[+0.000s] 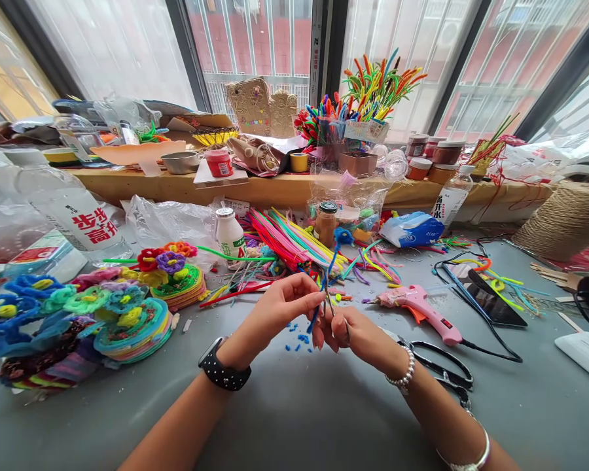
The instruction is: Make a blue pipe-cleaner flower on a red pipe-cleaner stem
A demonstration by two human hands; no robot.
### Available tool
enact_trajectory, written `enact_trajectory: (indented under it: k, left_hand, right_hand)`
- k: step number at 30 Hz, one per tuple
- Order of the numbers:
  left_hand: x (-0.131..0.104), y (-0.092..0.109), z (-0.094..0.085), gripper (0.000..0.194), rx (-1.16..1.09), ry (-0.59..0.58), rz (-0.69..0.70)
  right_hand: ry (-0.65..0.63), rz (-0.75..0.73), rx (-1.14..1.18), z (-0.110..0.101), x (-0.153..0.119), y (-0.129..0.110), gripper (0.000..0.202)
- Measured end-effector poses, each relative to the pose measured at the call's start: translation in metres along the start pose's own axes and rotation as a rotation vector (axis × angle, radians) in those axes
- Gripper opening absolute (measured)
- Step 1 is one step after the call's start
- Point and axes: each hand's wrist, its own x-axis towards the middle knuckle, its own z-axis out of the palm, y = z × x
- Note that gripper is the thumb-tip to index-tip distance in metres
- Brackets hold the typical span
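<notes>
My left hand (290, 305) pinches a blue pipe cleaner (332, 263) that stands upright, its top end curled into a loop. Closed round a small pair of scissors (329, 299), my right hand (346, 329) has the blades against or close beside the stem; whether they touch it I cannot make out. Beneath both hands, blue fuzz clippings (302, 339) are scattered on the grey table (294, 405). Past the fingers lies a bundle of colourful pipe cleaners (287, 242). At left, fuzzy flowers (171, 261) rest on round striped pieces (136, 330).
A pink glue gun (422, 311) and black-handled scissors (439, 363) lie at right, near a phone (483, 294) and cable. A twine spool (564, 212) stands farther right. Bottles, including a large clear one (73, 209), and a wooden ledge (152, 190) with paint jars line the back.
</notes>
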Motion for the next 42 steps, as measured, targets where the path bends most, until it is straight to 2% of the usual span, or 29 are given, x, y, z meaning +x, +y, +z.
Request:
enact_trajectory:
  k: [6,14,17,21,27,30,34,42]
  left_hand:
    - [-0.0007,0.0025,0.0018,0.016,-0.012,-0.033,-0.039]
    - [0.0008,0.0006,-0.0001,0.018,-0.051,-0.015,-0.021]
    - [0.0006,0.0012,-0.0009,0.017,-0.045,0.006,-0.011]
    - [-0.0001,0.0025,-0.0011,0.016,-0.042,0.018,0.005]
    - [-0.0010,0.0013,0.0001,0.016,-0.075,-0.113,-0.032]
    - [-0.0012,0.0012,0.0002,0.016,-0.062,-0.145,-0.037]
    - [-0.0015,0.0029,0.0008,0.016,-0.065,-0.165,-0.046]
    - [-0.0014,0.0041,0.0012,0.018,-0.062,-0.079,-0.053]
  right_hand:
    - [0.078,-0.069,0.060,-0.0002,0.0021,-0.0008,0.060]
    - [0.219,-0.002,0.053,0.0024,0.0011,-0.0002,0.050]
    - [0.211,0.028,0.067,0.0022,0.0005,0.0005,0.049]
    - [0.150,-0.013,0.069,0.0010,0.0004,0.0020,0.059]
    - [0.126,-0.093,-0.030,0.0005,0.0017,-0.0023,0.067]
    - [0.154,-0.136,-0.069,0.0000,0.0021,-0.0043,0.064]
    - [0.182,-0.107,-0.125,-0.0009,0.0015,-0.0040,0.066]
    - [0.284,-0.054,-0.105,0.0005,0.0010,-0.0028,0.057]
